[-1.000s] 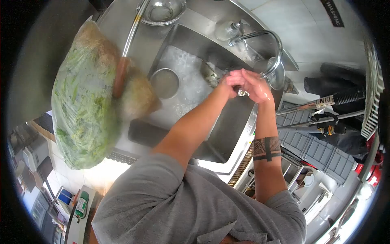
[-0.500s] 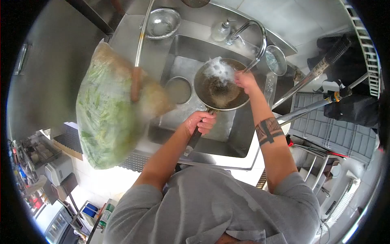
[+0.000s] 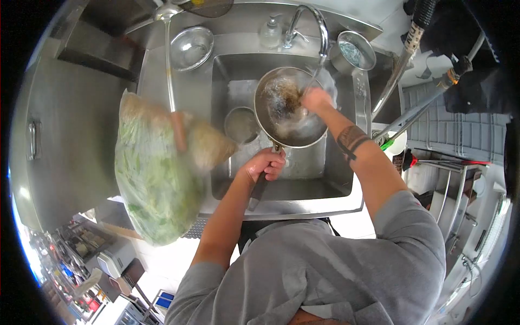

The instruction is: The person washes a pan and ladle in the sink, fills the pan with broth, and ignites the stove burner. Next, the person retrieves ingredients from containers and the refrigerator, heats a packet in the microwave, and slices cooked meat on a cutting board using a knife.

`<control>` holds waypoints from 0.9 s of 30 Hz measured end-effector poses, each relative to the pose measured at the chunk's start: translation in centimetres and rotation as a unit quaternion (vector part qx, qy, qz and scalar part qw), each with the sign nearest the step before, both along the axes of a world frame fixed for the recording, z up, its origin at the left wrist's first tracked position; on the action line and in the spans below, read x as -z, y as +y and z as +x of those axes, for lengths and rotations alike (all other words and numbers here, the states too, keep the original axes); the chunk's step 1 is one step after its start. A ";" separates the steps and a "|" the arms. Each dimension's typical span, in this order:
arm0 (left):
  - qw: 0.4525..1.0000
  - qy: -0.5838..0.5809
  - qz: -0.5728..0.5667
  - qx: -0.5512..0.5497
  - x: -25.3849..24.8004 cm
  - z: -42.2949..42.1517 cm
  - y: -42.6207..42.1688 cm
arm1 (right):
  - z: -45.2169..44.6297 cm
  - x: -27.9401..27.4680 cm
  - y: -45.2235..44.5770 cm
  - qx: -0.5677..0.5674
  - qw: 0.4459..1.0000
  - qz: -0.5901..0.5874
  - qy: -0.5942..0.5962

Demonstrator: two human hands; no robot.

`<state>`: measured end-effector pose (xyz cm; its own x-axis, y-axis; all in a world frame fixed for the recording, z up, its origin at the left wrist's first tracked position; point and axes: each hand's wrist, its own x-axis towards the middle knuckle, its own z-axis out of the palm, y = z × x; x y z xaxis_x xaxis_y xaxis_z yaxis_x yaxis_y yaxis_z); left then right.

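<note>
My left hand [image 3: 266, 163] is closed around the dark handle of a frying pan [image 3: 277, 127], which is tilted over the sink [image 3: 338, 181]. Inside the pan, near its right side, is my right hand [image 3: 317, 101]; its fingers are curled and smeared by motion. Whatever it presses against the pan is hidden or too blurred to name. Water falls from the curved faucet [image 3: 324, 35] by the pan's right rim. Brownish residue and wet streaks mark the pan's inside.
A plastic bag of leafy greens [image 3: 157, 184] stands out at the left, partly blocking the sink's edge. Behind are a metal bowl [image 3: 192, 49], a soap bottle [image 3: 271, 35] and a metal pot [image 3: 356, 51]. Long-handled tools [image 3: 398, 73] lean at the right.
My right hand has moved left and up within the view, still in the pan. White foam in the pan has mostly gone. The camera view has shifted; my left hand keeps its hold.
</note>
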<state>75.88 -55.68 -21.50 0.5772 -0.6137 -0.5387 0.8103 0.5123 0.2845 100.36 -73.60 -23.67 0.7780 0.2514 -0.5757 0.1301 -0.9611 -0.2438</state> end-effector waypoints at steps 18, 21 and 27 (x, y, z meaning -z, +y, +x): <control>0.999 0.017 0.010 0.040 0.1 1.5 -3.9 | -5.4 9.0 2.9 0.063 0.942 0.119 -0.307; 0.999 0.011 0.007 0.037 0.3 1.7 -4.2 | -5.5 12.2 3.6 0.050 0.808 0.585 -0.046; 0.999 0.009 0.033 0.035 0.1 1.5 -4.4 | -7.3 11.2 3.1 -0.002 0.895 0.285 -0.342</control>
